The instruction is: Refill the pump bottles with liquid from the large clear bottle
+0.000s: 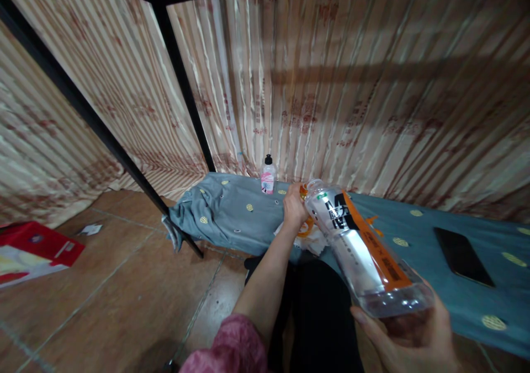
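A dusky pink, faintly mottled sleeve with a wrinkled, loose edge sits near, left of plain black trousers

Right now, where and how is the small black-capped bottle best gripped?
Probably around the pink-labelled body of the black-capped bottle, from the wearer's side: it stands upright, its front faces open space, and the curtain hangs close behind.

One left hand at centre, one right hand at lower right; one large bottle right of centre, one small bottle at centre (two bottles in all); one phone at right; one red box at lower left.
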Action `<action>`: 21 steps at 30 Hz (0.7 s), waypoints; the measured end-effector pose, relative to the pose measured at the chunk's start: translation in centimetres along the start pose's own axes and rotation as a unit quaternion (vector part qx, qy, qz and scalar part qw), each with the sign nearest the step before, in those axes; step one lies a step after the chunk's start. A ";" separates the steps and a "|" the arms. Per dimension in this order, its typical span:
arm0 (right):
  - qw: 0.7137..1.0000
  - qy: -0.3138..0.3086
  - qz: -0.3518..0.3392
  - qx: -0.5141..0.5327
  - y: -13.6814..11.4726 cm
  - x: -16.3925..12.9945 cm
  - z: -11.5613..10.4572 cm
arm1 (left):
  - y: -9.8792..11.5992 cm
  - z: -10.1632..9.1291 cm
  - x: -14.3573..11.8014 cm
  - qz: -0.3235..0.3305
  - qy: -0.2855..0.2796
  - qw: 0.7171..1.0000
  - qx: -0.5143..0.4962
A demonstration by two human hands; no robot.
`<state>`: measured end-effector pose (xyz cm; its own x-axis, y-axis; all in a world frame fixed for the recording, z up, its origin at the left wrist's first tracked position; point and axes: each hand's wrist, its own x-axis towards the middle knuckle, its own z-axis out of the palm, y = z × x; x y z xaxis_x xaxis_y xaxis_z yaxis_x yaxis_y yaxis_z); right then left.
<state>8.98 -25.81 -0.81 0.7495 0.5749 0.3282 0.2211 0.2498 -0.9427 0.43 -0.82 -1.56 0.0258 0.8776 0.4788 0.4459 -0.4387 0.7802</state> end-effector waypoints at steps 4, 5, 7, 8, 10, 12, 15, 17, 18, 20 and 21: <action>1.000 0.003 0.020 -0.003 -0.8 -0.1 0.3 | 0.1 0.0 0.0 0.001 -0.003 1.000 0.002; 1.000 0.003 0.023 0.000 -1.0 -0.2 0.3 | 0.1 0.0 0.0 0.000 -0.001 1.000 0.002; 0.999 0.009 0.035 0.006 -1.4 -0.3 0.5 | 0.1 0.1 0.0 -0.001 0.003 1.000 -0.002; 0.999 0.010 0.042 0.005 -1.6 -0.4 0.6 | 0.1 0.1 0.1 0.000 0.005 1.000 -0.004; 0.999 0.011 0.052 0.000 -1.7 -0.5 0.7 | 0.0 0.1 0.1 0.003 0.007 1.000 -0.008; 0.999 0.004 0.046 0.004 -1.3 -0.4 0.4 | 0.0 0.2 0.1 0.007 0.006 1.000 -0.008; 1.000 -0.014 0.009 0.003 -0.1 0.0 -0.4 | -0.1 0.1 0.1 0.011 0.005 1.000 -0.009; 1.000 -0.020 -0.011 0.001 0.5 0.2 -0.7 | 0.0 0.1 0.0 0.010 0.006 1.000 -0.009; 1.000 -0.018 -0.011 0.005 0.5 0.2 -0.7 | 0.0 0.1 0.0 0.009 0.005 1.000 -0.008; 1.000 -0.011 0.005 0.017 0.0 0.0 -0.4 | 0.1 0.0 -0.1 0.006 0.003 1.000 -0.007; 1.000 -0.006 0.017 0.023 -0.5 -0.1 -0.1 | 0.1 0.0 -0.1 0.006 0.002 1.000 -0.007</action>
<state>8.83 -26.08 -0.40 0.7486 0.5930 0.2967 0.1665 0.2650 -0.9498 0.47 -0.95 -1.46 0.0275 0.8712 0.4902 0.4325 -0.4525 0.7799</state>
